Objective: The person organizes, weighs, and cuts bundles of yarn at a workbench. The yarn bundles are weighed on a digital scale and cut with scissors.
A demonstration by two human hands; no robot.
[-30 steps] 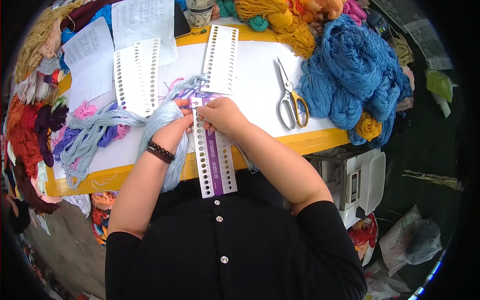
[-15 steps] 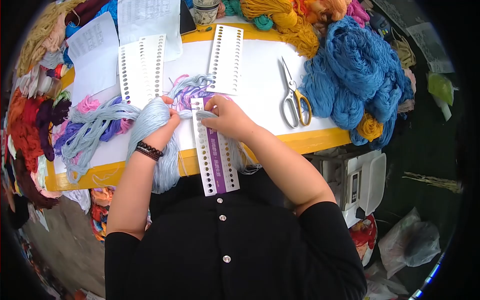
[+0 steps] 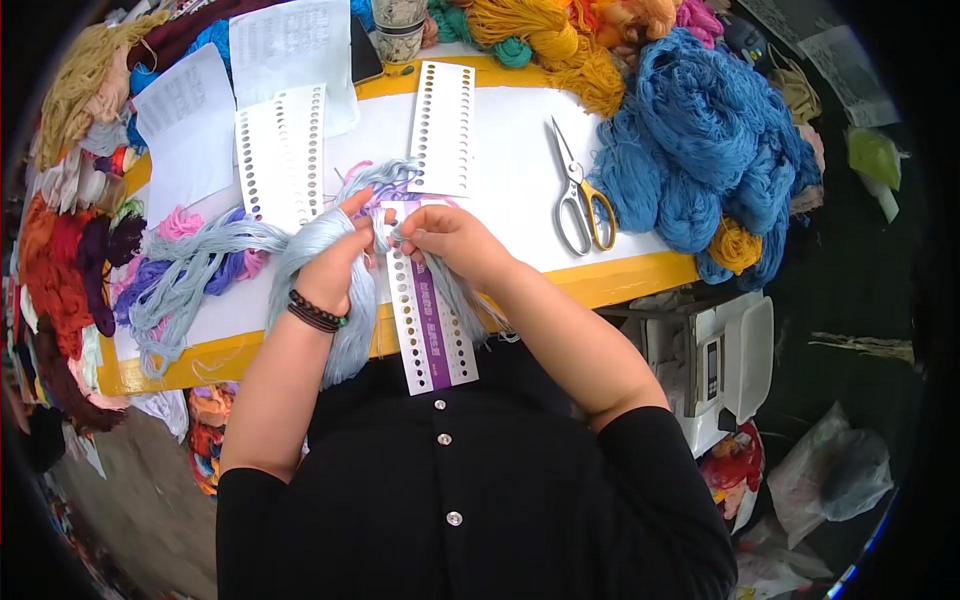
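Observation:
A thick skein of pale blue thread (image 3: 310, 250) drapes over my left hand (image 3: 345, 265), whose fingers hold strands at the upper end of a purple-and-white card (image 3: 425, 325) with holes down both long edges. Pinched at the card's upper holes, pale blue strands are between the thumb and fingers of my right hand (image 3: 450, 238). A loose tail of this thread hangs beside the card below that hand. The card's lower end rests near my shirt front. Pink, purple and pale blue threads lie partly hidden just behind both hands.
Two white hole-punched cards (image 3: 442, 130) (image 3: 280, 155) lie behind my hands. Scissors (image 3: 582, 195) with one yellow handle sit to the right, near a large heap of blue yarn (image 3: 705, 140). Mixed skeins (image 3: 190, 275) lie left. A scale (image 3: 715, 365) stands below the table's right edge.
My left hand has moved right and closer to the right hand, its fingers now stretched more around the strands. My right fingers have drawn thread to the card's upper edge.

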